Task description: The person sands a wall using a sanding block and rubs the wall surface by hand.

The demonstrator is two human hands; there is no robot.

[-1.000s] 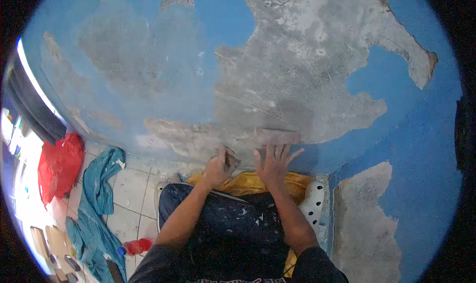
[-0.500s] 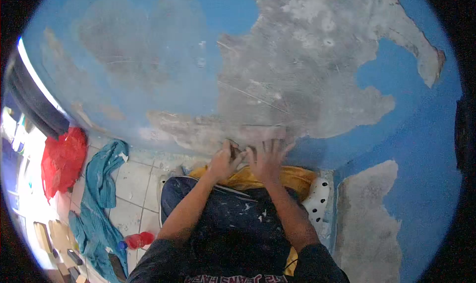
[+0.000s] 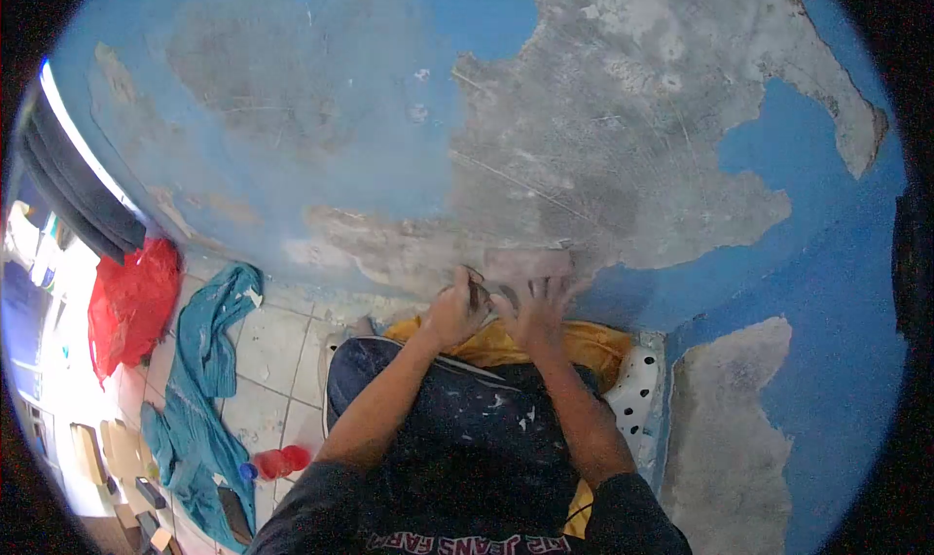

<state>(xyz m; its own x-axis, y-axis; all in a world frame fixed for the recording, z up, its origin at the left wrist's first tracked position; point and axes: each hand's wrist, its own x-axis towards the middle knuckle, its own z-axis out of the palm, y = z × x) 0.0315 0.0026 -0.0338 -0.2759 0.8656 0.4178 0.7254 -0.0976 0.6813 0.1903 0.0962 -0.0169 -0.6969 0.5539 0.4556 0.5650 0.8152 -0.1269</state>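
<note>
My right hand reaches to the foot of the patchy wall, fingers stretched out and spread. Its fingertips lie at the lower edge of a flat, pinkish-grey rectangular piece against the bare plaster; I cannot make out its material. Close beside it on the left, my left hand is closed, with fingers curled near the wall. A dark spot shows within its curl, and what it holds, if anything, is hidden. The two thumbs are close together. Below both hands is a mustard-yellow cloth.
Blue paint and grey plaster cover the wall, which turns a corner at right. A white holed object is beside my right knee. On the tiled floor lie a teal garment, a red plastic bag and a red bottle.
The view has shifted slightly, so the whole scene sits a little farther right. Both hands remain at the wall's foot; the left fingers look slightly more curled.
</note>
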